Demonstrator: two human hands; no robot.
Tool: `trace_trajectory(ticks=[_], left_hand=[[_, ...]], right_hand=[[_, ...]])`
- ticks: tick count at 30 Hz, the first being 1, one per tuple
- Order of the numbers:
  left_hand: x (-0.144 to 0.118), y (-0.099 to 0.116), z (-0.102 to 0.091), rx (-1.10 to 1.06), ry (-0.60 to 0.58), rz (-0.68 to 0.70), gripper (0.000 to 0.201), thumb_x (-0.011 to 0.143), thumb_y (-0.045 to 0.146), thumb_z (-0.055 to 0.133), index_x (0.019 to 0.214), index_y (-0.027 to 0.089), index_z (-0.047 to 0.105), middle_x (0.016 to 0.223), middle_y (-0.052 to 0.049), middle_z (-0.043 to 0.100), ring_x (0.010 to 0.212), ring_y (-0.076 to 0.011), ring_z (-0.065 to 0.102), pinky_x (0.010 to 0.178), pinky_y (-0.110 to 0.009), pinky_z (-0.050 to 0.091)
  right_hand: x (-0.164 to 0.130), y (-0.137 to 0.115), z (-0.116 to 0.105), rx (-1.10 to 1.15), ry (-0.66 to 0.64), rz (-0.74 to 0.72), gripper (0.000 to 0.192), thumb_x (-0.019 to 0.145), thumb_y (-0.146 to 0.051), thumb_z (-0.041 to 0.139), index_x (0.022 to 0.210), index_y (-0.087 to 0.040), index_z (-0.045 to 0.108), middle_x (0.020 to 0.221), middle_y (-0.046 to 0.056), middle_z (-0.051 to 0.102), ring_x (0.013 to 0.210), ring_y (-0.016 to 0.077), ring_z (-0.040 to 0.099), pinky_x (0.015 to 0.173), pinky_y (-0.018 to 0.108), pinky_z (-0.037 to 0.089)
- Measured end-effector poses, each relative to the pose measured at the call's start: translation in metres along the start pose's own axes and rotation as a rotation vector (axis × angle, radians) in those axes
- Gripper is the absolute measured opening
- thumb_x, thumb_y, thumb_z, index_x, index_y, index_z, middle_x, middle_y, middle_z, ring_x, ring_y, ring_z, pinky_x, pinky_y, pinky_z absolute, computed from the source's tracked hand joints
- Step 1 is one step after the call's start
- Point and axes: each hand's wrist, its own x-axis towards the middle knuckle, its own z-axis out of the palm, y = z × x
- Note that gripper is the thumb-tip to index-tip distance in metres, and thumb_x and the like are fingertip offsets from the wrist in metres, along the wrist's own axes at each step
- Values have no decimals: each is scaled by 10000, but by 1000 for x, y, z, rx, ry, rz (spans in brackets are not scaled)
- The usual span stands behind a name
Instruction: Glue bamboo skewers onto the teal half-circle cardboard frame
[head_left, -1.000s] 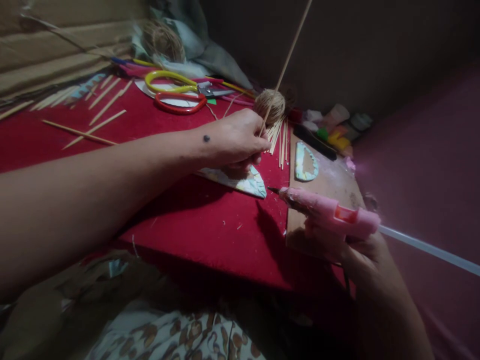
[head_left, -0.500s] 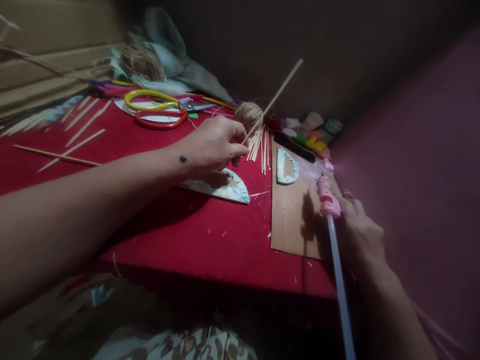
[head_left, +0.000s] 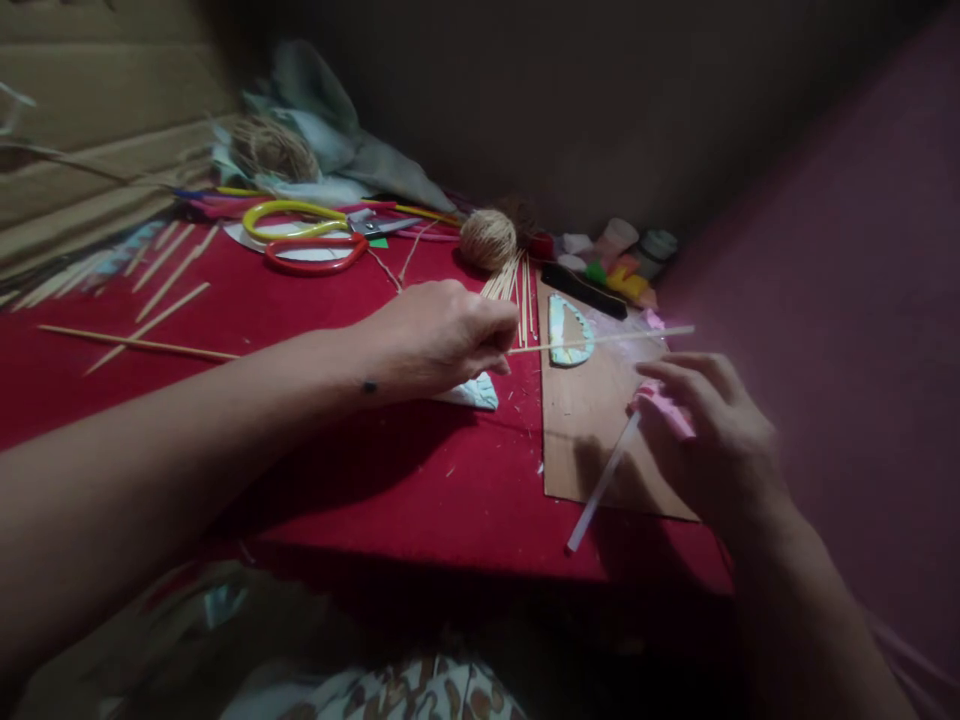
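The red cloth-covered table (head_left: pixel 360 480) spreads under both arms, and the brown board (head_left: pixel 592 440) lies on it between the hands, just under the right one. On that board, the right hand (head_left: pixel 712 440) now rests over the pink glue gun (head_left: pixel 667 408), fingers curved loosely on it rather than gripping it level as it did a second ago; the gun has gone from pointing at the work to lying down, its clear glue stick (head_left: pixel 604 480) trailing toward the table's near edge. That reads as gluing paused.

The left hand (head_left: pixel 442 335) is pinched narrow on a thin wooden stick (head_left: pixel 600 340), which a second ago stood steeply up past the twine ball (head_left: pixel 487 240) and now lies nearly level, its free end reaching over the board above the right hand's fingers (a clear swing down). Beneath the left hand sits the patterned half-round piece (head_left: pixel 476 392); a smaller one (head_left: pixel 566 330) lies just beyond the stick. Scissors (head_left: pixel 307 240) sit well beyond the left wrist.
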Motion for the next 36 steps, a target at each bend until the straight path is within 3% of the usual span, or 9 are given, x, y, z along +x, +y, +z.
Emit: trace_trajectory(ticks=[3, 4, 8, 10, 15, 18, 21, 27, 36], left_hand=[[-2, 1, 2, 17, -32, 101, 74, 796, 196, 647, 722, 191, 647, 539, 33, 560, 484, -87, 410, 517, -240, 267], [-3, 1, 3, -1, -35, 129, 79, 783, 178, 653, 705, 186, 642, 542, 35, 561, 488, -83, 414, 517, -235, 275], [-1, 2, 3, -157, -78, 170, 99, 749, 161, 660, 658, 168, 621, 566, 42, 578, 520, -72, 461, 520, -203, 315], [0, 1, -2, -237, -115, 154, 112, 778, 215, 641, 678, 164, 630, 593, 35, 597, 544, -76, 495, 531, -197, 338], [0, -23, -21, -192, -120, -26, 315, 826, 419, 600, 984, 154, 664, 856, -35, 677, 748, -154, 602, 640, -235, 408], [-7, -35, -21, -85, -245, -52, 624, 747, 463, 683, 1286, 187, 532, 1184, -98, 627, 1042, -254, 567, 817, -306, 440], [-13, -37, -7, 35, -374, -28, 835, 701, 536, 711, 1408, 211, 405, 1326, -141, 539, 1194, -342, 457, 942, -411, 405], [-15, -44, 12, 88, -327, 18, 726, 798, 454, 643, 1426, 225, 357, 1344, -146, 519, 1171, -326, 467, 990, -455, 362], [-22, -52, -7, 99, -384, -70, 677, 791, 438, 671, 1377, 239, 397, 1293, -104, 532, 1147, -294, 477, 945, -392, 383]], right_hand=[[24, -41, 8, 52, -42, -289, 369, 894, -68, 479, 1246, -103, 585, 1205, 184, 630, 1067, 271, 594, 889, 409, 504], [31, -51, 12, 12, -26, -307, 368, 899, -84, 478, 1249, -78, 589, 1178, 194, 641, 1029, 284, 589, 856, 421, 497], [45, -68, 27, -39, -94, -375, 229, 925, -168, 476, 964, -132, 699, 860, 118, 690, 798, 268, 547, 725, 419, 430], [45, -67, 32, 14, -98, -347, 256, 944, -152, 450, 881, -156, 698, 740, 80, 664, 724, 228, 525, 684, 373, 408], [39, -61, 39, 131, -127, -191, 237, 969, -136, 433, 1025, -138, 663, 764, 68, 692, 689, 173, 544, 620, 289, 399], [39, -59, 41, 127, -169, -162, 221, 942, -123, 448, 879, -141, 659, 727, 72, 678, 662, 173, 559, 612, 294, 402], [41, -57, 41, 165, -182, -146, 218, 906, -104, 452, 812, -138, 645, 705, 76, 655, 652, 175, 558, 625, 305, 417], [49, -57, 47, 304, -195, -44, 158, 883, -128, 524, 771, -145, 634, 804, 73, 621, 714, 166, 549, 667, 304, 427], [58, -68, 55, 398, -288, -11, 147, 854, -75, 603, 757, -116, 705, 793, 82, 628, 744, 180, 579, 669, 303, 448]])
